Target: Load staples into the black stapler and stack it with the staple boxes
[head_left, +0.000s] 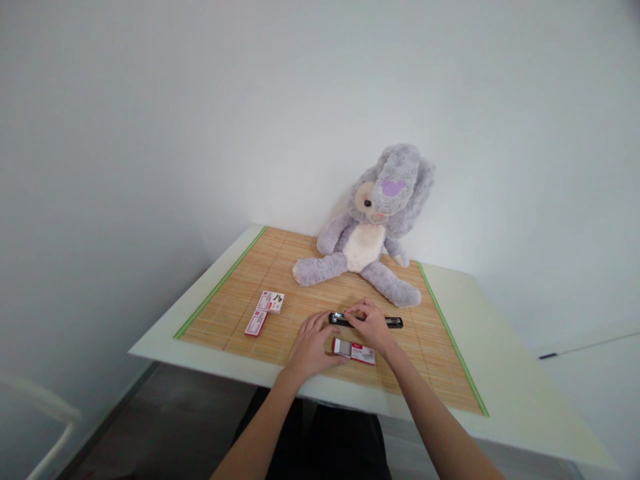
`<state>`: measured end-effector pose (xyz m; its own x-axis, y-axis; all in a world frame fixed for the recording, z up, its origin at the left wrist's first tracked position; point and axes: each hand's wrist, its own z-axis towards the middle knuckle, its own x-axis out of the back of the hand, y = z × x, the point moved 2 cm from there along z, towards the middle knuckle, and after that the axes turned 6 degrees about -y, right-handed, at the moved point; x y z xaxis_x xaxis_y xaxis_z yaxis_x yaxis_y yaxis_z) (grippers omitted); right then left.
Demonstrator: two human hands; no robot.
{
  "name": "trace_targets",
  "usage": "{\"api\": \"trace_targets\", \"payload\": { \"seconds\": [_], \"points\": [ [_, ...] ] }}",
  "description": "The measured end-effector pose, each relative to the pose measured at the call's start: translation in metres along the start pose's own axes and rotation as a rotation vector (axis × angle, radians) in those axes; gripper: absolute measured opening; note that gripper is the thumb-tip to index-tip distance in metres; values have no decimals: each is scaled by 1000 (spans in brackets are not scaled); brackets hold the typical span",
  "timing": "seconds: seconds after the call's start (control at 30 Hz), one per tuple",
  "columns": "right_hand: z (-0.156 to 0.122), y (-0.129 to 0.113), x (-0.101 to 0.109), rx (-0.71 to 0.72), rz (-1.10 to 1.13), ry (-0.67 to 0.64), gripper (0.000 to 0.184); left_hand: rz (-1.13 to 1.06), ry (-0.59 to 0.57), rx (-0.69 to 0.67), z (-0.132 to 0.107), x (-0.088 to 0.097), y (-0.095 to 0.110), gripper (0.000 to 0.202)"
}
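A black stapler [395, 323], laid out flat and opened lengthwise, rests on the bamboo mat with metal parts showing. My left hand [311, 348] lies at its left end, fingers stretched out and fingertips against or very near the stapler. The left thumb reaches beside a red and white staple box [363, 353], whose left part shows a grey inside. Above the middle of the stapler, my right hand [374, 325] is closed in a pinch. Whatever sits between its fingertips is too small to make out.
Two more red and white small boxes [271, 301] lie touching at the left of the mat. A grey plush rabbit [365, 247] sits at the back against the wall. Green edging borders the bamboo mat [300, 300] on a white table [500, 360].
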<state>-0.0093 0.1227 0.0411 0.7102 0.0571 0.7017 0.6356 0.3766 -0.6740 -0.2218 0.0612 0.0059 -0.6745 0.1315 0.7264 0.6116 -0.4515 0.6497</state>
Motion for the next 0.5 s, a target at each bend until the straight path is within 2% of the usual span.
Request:
{"api": "trace_targets", "payload": {
  "seconds": [0.3, 0.5],
  "points": [
    [-12, 18, 11, -17, -75, 3, 21, 8, 4, 2, -1, -1, 1, 68],
    [-11, 20, 11, -7, -139, -29, 15, 10, 4, -1, 0, 0, 1, 69]
  ]
}}
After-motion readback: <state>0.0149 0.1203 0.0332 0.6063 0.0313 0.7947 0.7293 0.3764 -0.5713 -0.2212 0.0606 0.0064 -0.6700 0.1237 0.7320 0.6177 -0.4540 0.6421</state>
